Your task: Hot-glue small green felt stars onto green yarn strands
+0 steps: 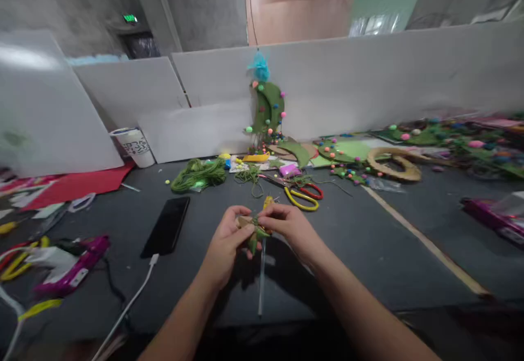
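Above the dark table (360, 252), my left hand (229, 241) and my right hand (286, 224) meet around a small craft piece (254, 229) of tan card and green felt. Both pinch it, fingers closed. A thin clear stick (261, 279) hangs down from the piece toward me. Just beyond my fingers lies something small and yellow (267, 202). Yellow-and-red scissors (305, 194) rest a little further back on the right.
A black phone (166, 226) with a white cable (131, 301) lies left of my hands. A purple glue gun (77, 265), green yarn (198, 174), a white cup (135, 145), red felt (82, 182), a green pom-pom crescent (268, 107) and a cardboard ring (393, 163) stand around. White boards wall the back.
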Action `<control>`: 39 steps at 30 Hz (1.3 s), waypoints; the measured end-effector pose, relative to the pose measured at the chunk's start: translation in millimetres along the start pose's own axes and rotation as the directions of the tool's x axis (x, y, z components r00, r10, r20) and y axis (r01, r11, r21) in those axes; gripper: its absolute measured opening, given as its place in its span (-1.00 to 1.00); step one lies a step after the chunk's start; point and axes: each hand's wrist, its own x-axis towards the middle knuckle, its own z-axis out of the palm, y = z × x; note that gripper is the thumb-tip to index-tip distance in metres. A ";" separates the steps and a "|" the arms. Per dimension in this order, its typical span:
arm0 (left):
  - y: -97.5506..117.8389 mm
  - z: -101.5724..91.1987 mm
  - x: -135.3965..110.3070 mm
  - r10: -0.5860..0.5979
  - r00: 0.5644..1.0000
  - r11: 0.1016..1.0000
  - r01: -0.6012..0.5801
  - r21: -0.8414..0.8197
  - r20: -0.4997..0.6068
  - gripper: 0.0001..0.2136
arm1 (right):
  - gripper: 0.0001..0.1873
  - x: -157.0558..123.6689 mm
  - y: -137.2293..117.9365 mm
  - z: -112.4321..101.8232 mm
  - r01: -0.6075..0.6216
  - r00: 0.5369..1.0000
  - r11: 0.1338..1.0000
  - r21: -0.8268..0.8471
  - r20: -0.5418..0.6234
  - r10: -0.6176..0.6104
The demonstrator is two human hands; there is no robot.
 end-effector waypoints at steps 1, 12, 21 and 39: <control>-0.3 0.5 0.4 -0.004 1.000 1.000 0.004 -0.004 0.006 -0.80 | -0.88 -0.2 -0.5 1.0 0.001 1.000 1.000 0.014 0.001 -0.001; -11.7 8.2 5.3 0.158 0.983 0.959 -0.132 0.251 -0.088 -0.83 | -0.90 -2.4 -0.7 0.0 0.082 0.987 0.968 -0.237 -0.114 -0.112; -9.4 11.3 10.7 0.057 0.997 0.988 -0.050 0.149 -0.049 -0.86 | -0.95 -1.2 -3.6 3.2 0.112 0.962 0.899 -0.423 -0.180 -0.204; -1.8 10.4 6.2 0.053 0.989 0.989 -0.033 0.145 -0.137 -0.86 | -0.91 0.4 0.2 4.7 0.069 0.997 0.997 -0.021 -0.022 -0.069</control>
